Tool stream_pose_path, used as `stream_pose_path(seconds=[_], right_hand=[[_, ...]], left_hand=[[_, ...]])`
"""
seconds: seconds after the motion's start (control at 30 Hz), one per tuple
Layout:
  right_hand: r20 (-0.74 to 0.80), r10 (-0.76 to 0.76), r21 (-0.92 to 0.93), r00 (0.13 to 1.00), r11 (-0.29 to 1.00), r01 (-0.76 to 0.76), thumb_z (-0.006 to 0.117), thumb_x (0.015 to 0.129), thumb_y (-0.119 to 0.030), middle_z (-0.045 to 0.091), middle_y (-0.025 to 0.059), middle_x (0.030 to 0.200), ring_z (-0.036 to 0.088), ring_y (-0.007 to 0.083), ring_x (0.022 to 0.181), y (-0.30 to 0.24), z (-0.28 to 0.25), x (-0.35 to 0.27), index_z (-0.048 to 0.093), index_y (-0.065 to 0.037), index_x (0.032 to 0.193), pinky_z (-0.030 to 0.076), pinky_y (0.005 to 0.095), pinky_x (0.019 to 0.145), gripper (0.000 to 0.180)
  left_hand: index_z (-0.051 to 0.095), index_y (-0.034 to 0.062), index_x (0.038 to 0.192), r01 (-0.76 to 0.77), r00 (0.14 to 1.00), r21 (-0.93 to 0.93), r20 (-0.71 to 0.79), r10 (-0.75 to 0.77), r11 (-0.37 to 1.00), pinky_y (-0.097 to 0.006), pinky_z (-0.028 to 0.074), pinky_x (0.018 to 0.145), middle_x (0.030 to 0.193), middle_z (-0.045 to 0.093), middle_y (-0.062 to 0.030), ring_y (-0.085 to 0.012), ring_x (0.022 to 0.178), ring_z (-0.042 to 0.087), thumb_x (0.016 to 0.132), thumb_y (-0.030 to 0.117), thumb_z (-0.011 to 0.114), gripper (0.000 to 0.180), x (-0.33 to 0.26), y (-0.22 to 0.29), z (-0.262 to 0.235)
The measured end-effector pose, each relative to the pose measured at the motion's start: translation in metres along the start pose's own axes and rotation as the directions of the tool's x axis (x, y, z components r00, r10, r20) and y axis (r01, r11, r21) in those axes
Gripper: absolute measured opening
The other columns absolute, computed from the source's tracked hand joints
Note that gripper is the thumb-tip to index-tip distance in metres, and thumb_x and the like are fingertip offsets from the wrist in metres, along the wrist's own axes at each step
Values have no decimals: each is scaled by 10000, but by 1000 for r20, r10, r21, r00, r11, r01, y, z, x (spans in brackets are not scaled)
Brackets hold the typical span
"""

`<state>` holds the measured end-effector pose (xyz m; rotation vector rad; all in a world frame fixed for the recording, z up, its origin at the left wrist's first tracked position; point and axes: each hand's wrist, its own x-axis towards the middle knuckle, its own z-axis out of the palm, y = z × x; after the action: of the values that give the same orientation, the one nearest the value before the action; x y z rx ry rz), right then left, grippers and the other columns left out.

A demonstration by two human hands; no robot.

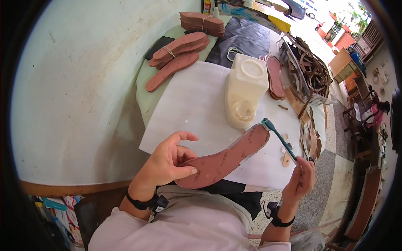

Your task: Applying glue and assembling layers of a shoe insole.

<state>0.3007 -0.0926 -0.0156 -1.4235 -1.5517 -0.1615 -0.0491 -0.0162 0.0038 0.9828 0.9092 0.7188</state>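
My left hand (168, 161) pinches the wide end of a reddish-brown insole (226, 161) between thumb and fingers, its index finger stretched out above. The insole slants up to the right over the near edge of the white sheet. In my right hand (302, 178) is a teal toothbrush (279, 137), gripped by its handle end. Its bristles meet the narrow far end of the insole, along the edge. Just beyond stands a cream plastic container (247, 90) with a cut opening at its near end; what is inside is hard to make out.
Bundled insoles (180, 48) lie at the far left, with another stack (202, 24) behind. More insoles (274, 77) rest right of the container. A clear bin (299, 69) holds brown strips. Leather scraps (310, 134) lie along the right edge. Black sheet material (238, 39) covers the back.
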Motion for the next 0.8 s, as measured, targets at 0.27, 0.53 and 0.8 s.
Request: stream_pose_path(seconds=[0.27, 0.53, 0.8], right_hand=[[-42, 80, 93, 996, 993, -76, 542, 939, 34, 658, 142, 884, 524, 177, 712, -2, -2, -11, 652, 54, 1113, 371, 294, 591, 206], [-15, 54, 17, 998, 998, -54, 534, 932, 51, 652, 140, 893, 542, 186, 745, 0, 0, -15, 651, 51, 1096, 392, 288, 617, 201], [-150, 346, 251, 926, 919, -303, 497, 966, 15, 573, 78, 924, 464, 110, 757, 12, -14, -42, 638, 81, 1113, 337, 242, 665, 214]], left_hand=[[398, -19, 1389, -5, 1000, -14, -9, 5, 1000, -242, 524, 747, 941, 729, -131, -106, 830, 665, 780, -134, 717, 697, 2, -2, -2], [401, -21, 1388, -81, 995, -46, -54, 78, 996, -230, 519, 733, 952, 724, -125, -105, 835, 669, 767, -144, 711, 705, 1, -7, -8], [419, 1, 1353, -267, 923, 248, -211, 321, 931, -243, 515, 721, 900, 706, -93, -95, 804, 653, 786, -142, 686, 643, 6, 9, -10]])
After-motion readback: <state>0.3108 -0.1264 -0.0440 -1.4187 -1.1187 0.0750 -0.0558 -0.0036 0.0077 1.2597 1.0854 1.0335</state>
